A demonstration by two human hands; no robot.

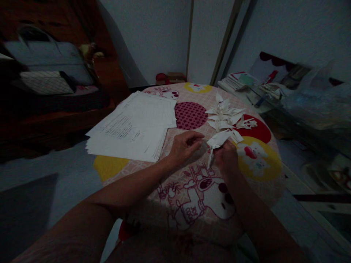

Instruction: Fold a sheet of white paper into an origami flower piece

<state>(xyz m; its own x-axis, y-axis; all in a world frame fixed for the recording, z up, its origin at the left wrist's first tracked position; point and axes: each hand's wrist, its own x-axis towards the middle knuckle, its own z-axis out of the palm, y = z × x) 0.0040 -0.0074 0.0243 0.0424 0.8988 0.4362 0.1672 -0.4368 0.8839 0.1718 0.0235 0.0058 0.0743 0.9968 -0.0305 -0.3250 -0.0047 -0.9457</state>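
A folded white paper crane (218, 139) is in my right hand (227, 157), whose fingers are closed round its underside. One narrow point of the crane hangs down past those fingers. My left hand (186, 148) is just to the left of the crane, its fingers curved and a little apart, with nothing visible in them. Whether its fingertips touch the paper is hard to see in the dim light. Just beyond the held crane, several more folded paper cranes (223, 113) lie in a cluster on the round table.
A stack of printed paper sheets (131, 124) covers the left of the table. The patterned tablecloth (153, 190) spans the tabletop. To the right is a low glass-topped stand with papers (237, 81) and a clear plastic bag (315, 98). Bags (49, 58) sit on a wooden seat at left.
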